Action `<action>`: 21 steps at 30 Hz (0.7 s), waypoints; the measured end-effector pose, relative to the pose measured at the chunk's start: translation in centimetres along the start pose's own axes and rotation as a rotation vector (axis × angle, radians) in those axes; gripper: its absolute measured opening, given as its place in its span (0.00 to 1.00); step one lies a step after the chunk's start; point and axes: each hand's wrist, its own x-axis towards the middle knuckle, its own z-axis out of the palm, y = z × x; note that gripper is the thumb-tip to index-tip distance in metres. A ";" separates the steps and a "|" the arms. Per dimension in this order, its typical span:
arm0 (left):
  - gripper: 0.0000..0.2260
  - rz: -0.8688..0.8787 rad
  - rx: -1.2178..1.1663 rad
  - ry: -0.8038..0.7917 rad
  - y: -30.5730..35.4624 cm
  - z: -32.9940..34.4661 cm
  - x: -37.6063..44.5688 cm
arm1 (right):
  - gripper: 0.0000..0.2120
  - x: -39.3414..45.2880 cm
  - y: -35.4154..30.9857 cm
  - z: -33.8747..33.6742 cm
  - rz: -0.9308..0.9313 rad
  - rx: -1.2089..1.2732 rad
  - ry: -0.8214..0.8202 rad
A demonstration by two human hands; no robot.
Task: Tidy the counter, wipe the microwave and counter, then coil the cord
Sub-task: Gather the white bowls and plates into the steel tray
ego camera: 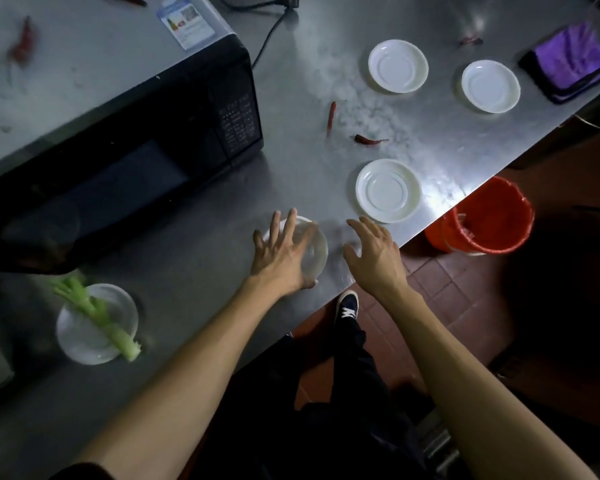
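Tidying barely begun: left hand (pixel 284 252) spread flat over a saucer (pixel 314 251), right hand (pixel 374 252) open, empty. Chillies (pixel 331 116), cloth (pixel 570 60), cord (pixel 269 32) untouched.

Your left hand (pixel 281 254) rests spread-fingered over a small white round saucer (pixel 312 251) on the steel counter (pixel 194 244); your right hand (pixel 374 252) hovers open just beside it.

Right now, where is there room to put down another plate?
Bare counter lies between the microwave, the celery plate and the left hand. It is crowded on the right: three plates and two chilies.
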 end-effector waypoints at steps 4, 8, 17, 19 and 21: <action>0.52 -0.081 -0.030 0.005 1.2 -0.6 0.9 | 0.25 2.3 1.9 -0.8 -0.062 0.008 0.003; 0.51 -0.158 -0.051 0.032 2.9 -1.9 1.8 | 0.28 5.0 4.2 -2.4 -0.098 -0.071 -0.004; 0.51 -0.220 -0.060 0.085 6.0 -5.1 5.4 | 0.43 11.3 6.8 -4.1 -0.146 -0.306 -0.168; 0.51 -0.224 -0.058 0.082 6.4 -5.5 6.2 | 0.47 12.3 7.0 -4.2 -0.159 -0.337 -0.192; 0.51 -0.234 -0.064 0.081 6.7 -5.8 6.8 | 0.50 13.2 7.3 -4.4 -0.167 -0.353 -0.228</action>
